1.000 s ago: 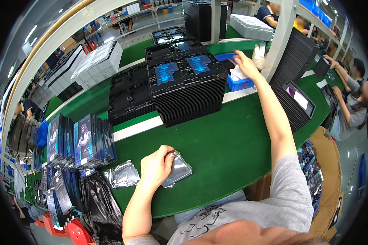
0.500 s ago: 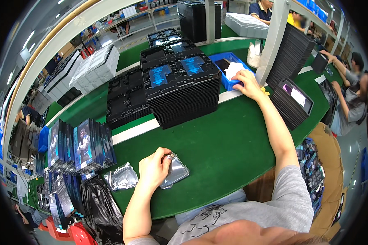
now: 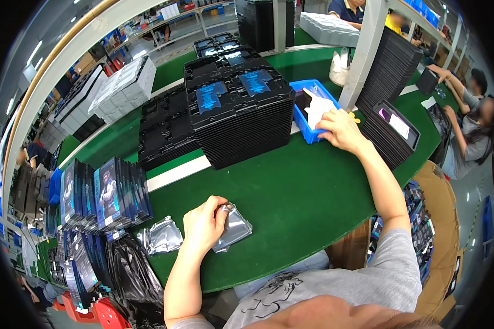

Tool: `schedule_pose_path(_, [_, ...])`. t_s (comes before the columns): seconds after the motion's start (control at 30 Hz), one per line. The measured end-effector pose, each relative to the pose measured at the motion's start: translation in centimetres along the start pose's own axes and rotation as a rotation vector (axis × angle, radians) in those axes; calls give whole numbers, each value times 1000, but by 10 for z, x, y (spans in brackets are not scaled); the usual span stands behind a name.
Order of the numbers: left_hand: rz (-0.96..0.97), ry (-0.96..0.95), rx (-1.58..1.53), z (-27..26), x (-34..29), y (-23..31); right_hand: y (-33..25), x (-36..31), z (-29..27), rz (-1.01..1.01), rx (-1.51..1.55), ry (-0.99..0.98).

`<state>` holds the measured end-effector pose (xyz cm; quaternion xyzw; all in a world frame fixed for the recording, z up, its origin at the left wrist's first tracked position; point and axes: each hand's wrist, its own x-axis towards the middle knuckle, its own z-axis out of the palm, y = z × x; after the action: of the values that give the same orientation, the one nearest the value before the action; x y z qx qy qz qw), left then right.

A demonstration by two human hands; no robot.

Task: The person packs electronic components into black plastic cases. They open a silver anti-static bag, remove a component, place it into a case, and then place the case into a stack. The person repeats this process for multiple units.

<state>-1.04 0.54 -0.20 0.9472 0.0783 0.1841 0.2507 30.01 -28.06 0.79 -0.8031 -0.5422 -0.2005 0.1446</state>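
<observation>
My left hand (image 3: 203,223) is closed, thumb and fingers pinching the upper edge of a flat silver bag (image 3: 237,228) on the green table. Beside that hand, to its left, lies another shiny silver bag (image 3: 163,237). My right hand (image 3: 341,130) reaches forward to a blue plastic bin (image 3: 308,135), its fingers curled over the near right rim. Inside the bin are a crumpled white cloth or tissue (image 3: 316,109), touching my right fingers, and something dark and flat beside it. The fingertips are partly hidden.
A tall stack of black trays (image 3: 241,134) stands ahead, with blue-printed pieces on top. Upright printed boxes (image 3: 111,192) and a black plastic bag (image 3: 130,268) are at left. Dark trays (image 3: 392,134) lean beside a metal post (image 3: 362,60) at right. Co-workers sit farther right.
The blue bin has come nearer to me and slightly left, with my right hand at its rim. My left hand stays on the silver bag.
</observation>
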Motion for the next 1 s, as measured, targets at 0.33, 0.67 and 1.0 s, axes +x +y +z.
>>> schedule_pose_path(0.33, [12, 9, -8, -1, 1, 1, -17, -22, -7, 291, 8, -137])
schedule_pose_path(0.67, [3, -15, -8, 0, 0, 0, -16, -21, -13, 376, 30, -181])
schedule_pose_path(1.0, [9, -33, 0, 0, -1, 1, -4, -20, -35, 477, 357, -186])
